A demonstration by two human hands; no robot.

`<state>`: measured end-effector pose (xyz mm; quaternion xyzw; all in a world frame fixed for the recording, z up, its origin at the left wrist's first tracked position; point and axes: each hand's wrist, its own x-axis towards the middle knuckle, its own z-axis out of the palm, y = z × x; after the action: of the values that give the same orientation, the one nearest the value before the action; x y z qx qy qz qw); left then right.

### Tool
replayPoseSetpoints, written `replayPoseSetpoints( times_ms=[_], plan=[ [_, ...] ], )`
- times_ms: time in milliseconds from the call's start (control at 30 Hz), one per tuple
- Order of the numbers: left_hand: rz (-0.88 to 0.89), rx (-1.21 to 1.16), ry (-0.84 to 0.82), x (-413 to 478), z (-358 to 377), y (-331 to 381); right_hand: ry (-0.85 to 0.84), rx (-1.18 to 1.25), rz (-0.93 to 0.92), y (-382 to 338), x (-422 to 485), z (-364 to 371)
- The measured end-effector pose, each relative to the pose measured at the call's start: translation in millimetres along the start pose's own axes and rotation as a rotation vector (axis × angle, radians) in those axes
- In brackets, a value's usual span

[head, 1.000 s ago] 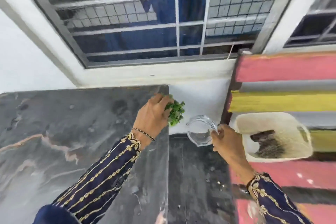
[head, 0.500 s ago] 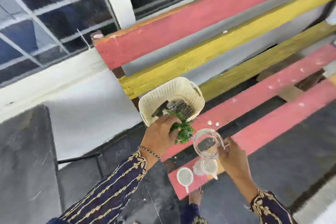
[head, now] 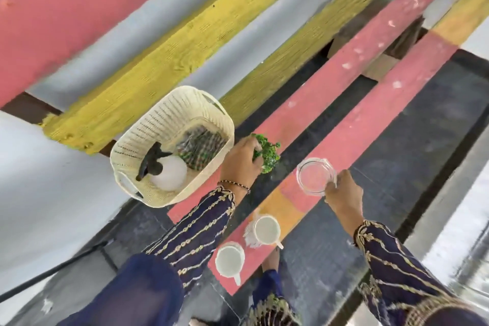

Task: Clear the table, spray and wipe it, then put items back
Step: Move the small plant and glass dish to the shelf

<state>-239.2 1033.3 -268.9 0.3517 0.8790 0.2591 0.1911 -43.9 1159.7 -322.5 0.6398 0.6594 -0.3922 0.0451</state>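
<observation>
Glass, clear and round, the small dish [head: 314, 175] is hanging just right of the basket [head: 164, 115]. The right hand [head: 343, 193] is pinching it at the rim, its grip clenching on that edge, probably so the bowl does not tip. Closer to the basket, the left hand [head: 242, 161] is curling its grip round a bushy green sprig [head: 270, 153], likely a little artificial plant, low over the pink counter [head: 370, 103]. Both pieces appear to be getting parked here, off the table being cleared. Inside the basket, a white spray bottle [head: 168, 173] with a black trigger and a checked cloth [head: 202, 149] are lying ready. On the person's side of the basket, two white cups [head: 266, 229] are sitting on the counter.
</observation>
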Motion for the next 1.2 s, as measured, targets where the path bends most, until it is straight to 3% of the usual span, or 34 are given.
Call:
replayPoseSetpoints(
  times_ms=[500, 933, 1200],
  plan=[
    [0.064, 0.068, 0.005, 68, 28, 7, -0.019, -0.020, 0.062, 12, 38, 16],
    [0.070, 0.240, -0.021, 47, 24, 0, -0.066, -0.103, 0.048, 7, 25, 8],
    [0.060, 0.227, -0.017, 32, 14, 4, -0.023, -0.242, -0.076, -4, 4, 1]
  ],
)
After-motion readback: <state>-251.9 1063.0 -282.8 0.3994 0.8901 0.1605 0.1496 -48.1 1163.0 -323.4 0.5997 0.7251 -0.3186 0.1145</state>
